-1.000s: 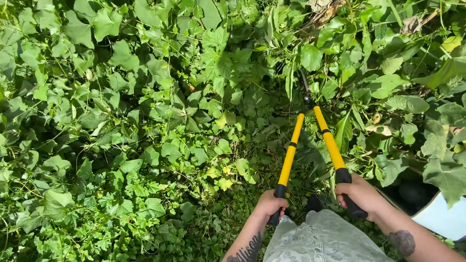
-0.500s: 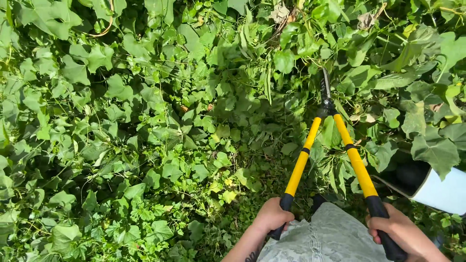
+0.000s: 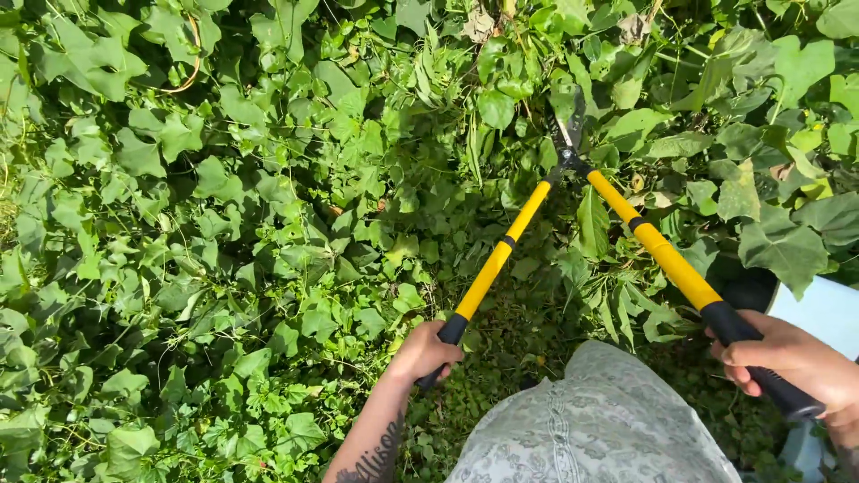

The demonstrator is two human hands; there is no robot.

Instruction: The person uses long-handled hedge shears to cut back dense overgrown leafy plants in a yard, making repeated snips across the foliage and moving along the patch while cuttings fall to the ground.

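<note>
1. My left hand (image 3: 422,352) is wrapped tight around the black grip of the loppers' (image 3: 573,170) left handle; my right hand (image 3: 787,362) is closed round the black grip of the right handle, fingers curled fully about it.
2. The loppers reach away from me into the vines (image 3: 268,206); the two yellow handles are spread wide apart, meeting at the pivot up near the top of the view; the blades (image 3: 567,130) stand parted among the leaves.
3. I judge this to be the opening half of a cut: jaws spread and pushed into the growth, nothing bitten yet; whether a stem lies between the blades I cannot tell, since leaves hide it.
4. The next move, as I read it, calls for settling the blades around a stem deep in the throat, then drawing both grips together evenly; a twist of either wrist would let the stem slip out.
5. My patterned grey-green trousers (image 3: 591,429) show at the bottom; a pale container (image 3: 823,309) sits just beside my right hand, half under leaves.
</note>
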